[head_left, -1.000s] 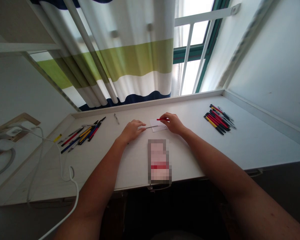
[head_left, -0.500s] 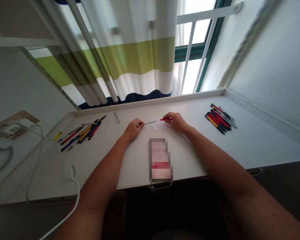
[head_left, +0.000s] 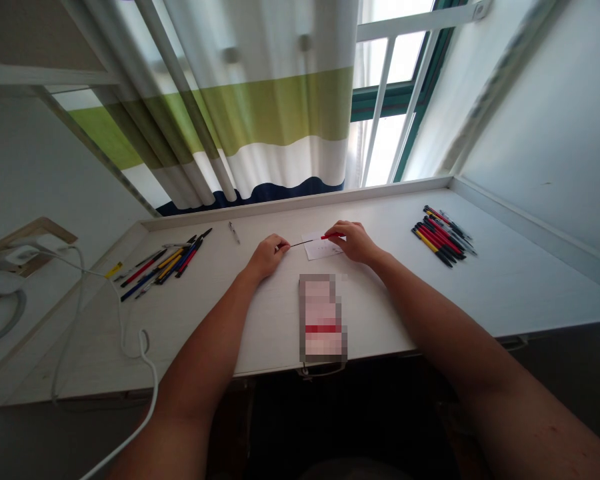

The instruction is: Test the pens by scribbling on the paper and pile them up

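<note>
Between two hands (head_left: 271,255) (head_left: 354,241), one rod (head_left: 301,243)

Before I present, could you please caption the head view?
Left hand holds a thin rod, right hand a red tube, near paper.

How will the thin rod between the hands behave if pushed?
Probably light: the thin rod looks very slim. Fairly stiff, I'd guess, since it looks straight, though such thinness may bow. If round, might roll on the flat desk.

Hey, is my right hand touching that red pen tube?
Touching. The head view shows the right hand pinching the red pen tube between thumb and fingers, with the tube's left end sticking out past them.
</note>
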